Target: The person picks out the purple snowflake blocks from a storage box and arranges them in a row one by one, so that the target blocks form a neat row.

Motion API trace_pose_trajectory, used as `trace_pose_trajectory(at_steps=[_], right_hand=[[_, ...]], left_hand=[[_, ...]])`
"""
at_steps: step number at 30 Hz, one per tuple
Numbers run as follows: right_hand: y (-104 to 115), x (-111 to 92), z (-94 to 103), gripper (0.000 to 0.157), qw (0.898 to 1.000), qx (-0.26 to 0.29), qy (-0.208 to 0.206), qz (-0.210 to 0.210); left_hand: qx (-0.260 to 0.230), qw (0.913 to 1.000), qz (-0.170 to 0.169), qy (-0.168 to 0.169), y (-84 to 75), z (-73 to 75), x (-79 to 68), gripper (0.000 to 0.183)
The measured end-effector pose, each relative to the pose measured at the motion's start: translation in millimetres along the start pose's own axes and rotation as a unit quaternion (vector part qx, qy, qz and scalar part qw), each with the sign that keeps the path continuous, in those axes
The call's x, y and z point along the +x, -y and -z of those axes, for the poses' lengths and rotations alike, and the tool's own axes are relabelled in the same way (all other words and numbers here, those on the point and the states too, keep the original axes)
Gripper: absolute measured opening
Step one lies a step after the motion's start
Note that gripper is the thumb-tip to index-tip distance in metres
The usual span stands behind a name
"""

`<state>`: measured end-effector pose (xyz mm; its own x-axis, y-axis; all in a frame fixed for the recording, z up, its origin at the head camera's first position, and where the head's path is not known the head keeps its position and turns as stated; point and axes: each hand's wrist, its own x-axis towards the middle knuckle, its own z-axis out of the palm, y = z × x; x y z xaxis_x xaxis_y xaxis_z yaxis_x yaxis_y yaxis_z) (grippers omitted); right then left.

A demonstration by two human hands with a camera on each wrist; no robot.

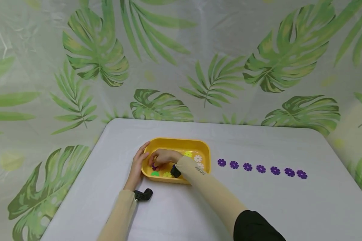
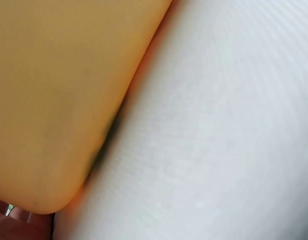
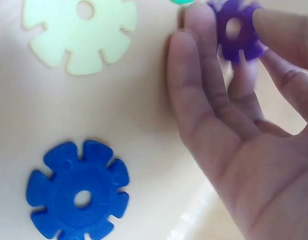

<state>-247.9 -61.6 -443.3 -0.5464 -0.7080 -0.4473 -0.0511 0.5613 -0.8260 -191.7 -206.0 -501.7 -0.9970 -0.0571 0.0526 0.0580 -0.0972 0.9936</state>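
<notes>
A purple notched disc [image 3: 235,30], flower-shaped with a hole in its middle, is pinched between the thumb and fingers of my right hand [image 1: 164,156]. That hand is inside the yellow tray [image 1: 181,141], at its left part. My left hand [image 1: 136,165] grips the tray's left wall at the rim; in the left wrist view only a bit of its fingers [image 2: 16,222] shows below the tray's corner. In the right wrist view a blue disc [image 3: 64,182] and a pale yellow disc [image 3: 79,42] lie in the tray. A green disc [image 1: 155,173] lies near its front left corner.
To the right of the tray, several purple discs [image 1: 247,167] lie in a spaced row on the white table [image 1: 259,207]. White discs [image 1: 198,158] and a yellow disc [image 1: 188,154] are in the tray's right part. A leaf-patterned curtain [image 1: 211,83] stands behind the table.
</notes>
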Motion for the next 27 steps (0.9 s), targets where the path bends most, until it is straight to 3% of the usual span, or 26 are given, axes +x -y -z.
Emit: trace_pose_trajectory(at_steps=[5, 11, 14, 18, 27], right_hand=[[-8, -8, 11.0, 0.012, 1.000, 0.014, -0.003, -0.004], [-16, -39, 39.9, 0.015, 0.999, 0.051, -0.001, 0.006], [-21, -64, 58.4, 0.016, 0.998, 0.053, -0.006, 0.030], [-36, -103, 85.4, 0.018, 0.997, 0.047, -0.029, 0.058], [-104, -201, 133.3, 0.027, 0.991, 0.063, -0.107, 0.058]], left_hand=[[-0.005, 1.0000, 0.001, 0.005, 0.6, -5.8, 1.1, 0.043], [0.006, 0.9995, 0.021, 0.022, -24.3, -13.8, -9.6, 0.045], [0.011, 0.9995, 0.018, 0.021, -27.7, -13.7, -11.9, 0.045], [-0.006, 0.9997, 0.017, 0.015, -17.6, -9.8, -8.5, 0.044], [-0.011, 0.9999, 0.011, 0.000, -0.9, -1.9, -3.9, 0.043]])
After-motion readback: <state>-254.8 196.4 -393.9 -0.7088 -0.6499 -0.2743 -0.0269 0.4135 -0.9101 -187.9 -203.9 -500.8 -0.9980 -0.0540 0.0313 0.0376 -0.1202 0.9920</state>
